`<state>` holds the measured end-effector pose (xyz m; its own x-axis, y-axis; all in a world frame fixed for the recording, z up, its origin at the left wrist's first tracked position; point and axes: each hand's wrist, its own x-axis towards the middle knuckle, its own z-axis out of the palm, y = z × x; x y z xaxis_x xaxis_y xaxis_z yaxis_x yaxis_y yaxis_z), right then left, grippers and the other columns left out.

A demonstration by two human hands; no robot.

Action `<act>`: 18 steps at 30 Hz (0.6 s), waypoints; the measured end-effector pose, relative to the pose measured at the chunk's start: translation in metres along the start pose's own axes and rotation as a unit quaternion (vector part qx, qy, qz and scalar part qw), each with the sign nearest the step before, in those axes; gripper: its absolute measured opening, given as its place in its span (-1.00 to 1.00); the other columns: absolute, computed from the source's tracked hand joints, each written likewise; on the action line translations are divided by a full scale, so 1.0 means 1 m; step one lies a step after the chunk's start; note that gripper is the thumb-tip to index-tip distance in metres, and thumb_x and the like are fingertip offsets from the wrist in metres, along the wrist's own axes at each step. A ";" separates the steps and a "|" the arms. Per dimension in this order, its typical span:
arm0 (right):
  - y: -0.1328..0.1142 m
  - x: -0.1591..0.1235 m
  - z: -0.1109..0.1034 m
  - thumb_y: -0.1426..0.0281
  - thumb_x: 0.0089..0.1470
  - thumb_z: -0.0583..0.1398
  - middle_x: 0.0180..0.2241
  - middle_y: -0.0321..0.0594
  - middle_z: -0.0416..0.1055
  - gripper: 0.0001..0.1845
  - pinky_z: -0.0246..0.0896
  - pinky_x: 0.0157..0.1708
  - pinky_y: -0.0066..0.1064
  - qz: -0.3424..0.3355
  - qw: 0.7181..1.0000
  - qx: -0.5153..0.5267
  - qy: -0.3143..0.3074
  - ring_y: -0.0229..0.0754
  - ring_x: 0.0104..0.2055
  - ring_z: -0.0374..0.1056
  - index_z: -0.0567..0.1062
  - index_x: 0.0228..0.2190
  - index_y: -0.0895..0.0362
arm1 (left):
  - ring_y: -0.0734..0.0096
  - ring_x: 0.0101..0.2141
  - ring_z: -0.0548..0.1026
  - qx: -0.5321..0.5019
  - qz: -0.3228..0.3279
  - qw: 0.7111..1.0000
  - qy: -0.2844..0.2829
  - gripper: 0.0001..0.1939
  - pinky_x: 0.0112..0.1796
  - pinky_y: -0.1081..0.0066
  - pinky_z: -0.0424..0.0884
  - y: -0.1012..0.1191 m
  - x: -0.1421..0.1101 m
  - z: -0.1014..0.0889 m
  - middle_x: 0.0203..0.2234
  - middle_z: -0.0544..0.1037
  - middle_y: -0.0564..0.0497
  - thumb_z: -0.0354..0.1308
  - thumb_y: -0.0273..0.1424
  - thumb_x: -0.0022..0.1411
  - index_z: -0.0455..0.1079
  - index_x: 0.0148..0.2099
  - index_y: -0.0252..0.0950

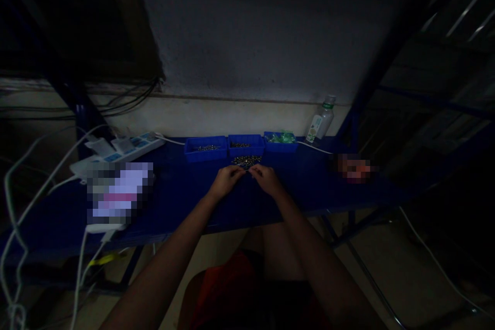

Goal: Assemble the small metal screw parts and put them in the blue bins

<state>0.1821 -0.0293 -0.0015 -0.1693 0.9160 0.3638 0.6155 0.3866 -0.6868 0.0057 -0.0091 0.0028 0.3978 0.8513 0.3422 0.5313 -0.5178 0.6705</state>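
Small metal pieces (247, 160) lie in a loose heap on the blue table (309, 181), just beyond the fingertips of both hands. The left hand (225, 181) and the right hand (266, 180) meet at the near edge of this heap, thumb and fingers of each drawn together in a pinch. Whether either pinch grasps a piece cannot be told — the light is poor and the parts are too small.

Handling, as judged: each piece appears light, hard and stiff, unlikely to break, but smooth enough to slip or roll. A hold across the middle of the shank, between thumb and forefinger pads, seems soundest; a grip at the very tip would probably let it turn.

Beyond the heap, farther from the fingers, stand three bins side by side: the left bin (207, 156) contains shiny slender parts, the middle bin (246, 152) darker brownish ones, and the right bin (281, 148) green-tinted plastic (286, 137). A bottle (320, 122) stands well to the right of the fingers.
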 end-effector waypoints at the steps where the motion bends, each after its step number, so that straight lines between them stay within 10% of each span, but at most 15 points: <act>1: 0.000 0.000 0.000 0.29 0.11 0.02 -0.46 -0.32 0.43 -0.75 0.13 -0.37 -0.54 -0.003 1.000 -0.003 -0.002 -0.33 -0.41 0.33 0.44 -0.31 0.13 | 0.37 -0.33 0.45 -0.003 0.002 1.000 0.008 -0.69 -0.25 0.47 0.30 0.000 0.000 0.000 -0.34 0.53 0.02 -0.02 -0.20 0.17 0.44 -0.27 -0.29; 18: 0.001 0.000 0.004 0.30 -0.01 0.18 -0.43 -0.31 0.41 -0.83 0.09 -0.37 -0.55 -0.040 0.996 -0.062 -0.041 -0.34 -0.40 0.28 0.48 -0.37 0.12 | 0.42 -0.34 0.43 -0.027 0.030 0.999 0.026 -0.78 -0.26 0.47 0.31 0.006 -0.001 0.000 -0.38 0.49 0.02 -0.05 -0.33 0.16 0.36 -0.26 -0.32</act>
<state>0.1802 -0.0283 -0.0048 -0.2815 0.8904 0.3577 0.6873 0.4472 -0.5723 0.0083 -0.0133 0.0066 0.3875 0.8225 0.4163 0.4653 -0.5643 0.6819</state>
